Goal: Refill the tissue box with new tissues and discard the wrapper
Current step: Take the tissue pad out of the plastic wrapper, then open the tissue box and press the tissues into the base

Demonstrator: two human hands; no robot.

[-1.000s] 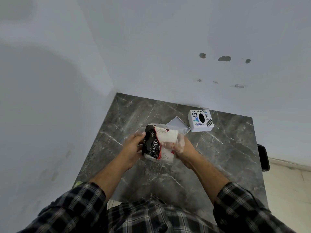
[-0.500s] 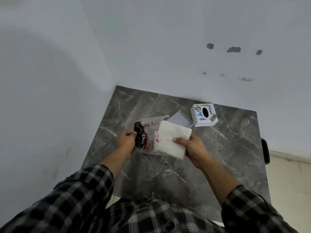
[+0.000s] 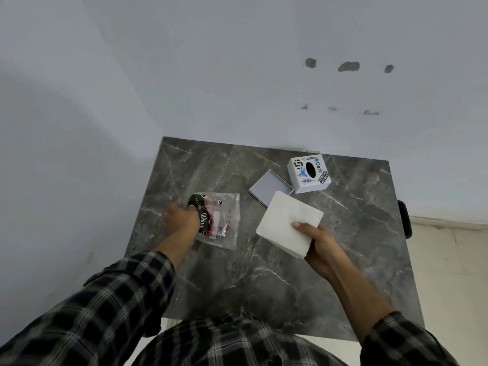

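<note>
Tissues (image 3: 287, 223) now out of wrapper (image 3: 220, 220)

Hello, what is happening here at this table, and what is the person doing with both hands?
A person in a checked shirt is refilling a tissue box. The right hand holds a white square stack of tissues above the grey marble table. The left hand rests on the clear plastic wrapper with a black printed end, which lies flat on the table. The white cube tissue box with stickers stands at the far side, and beside it lies its grey square tray-like lid. The tissues are not yet in the box.
</note>
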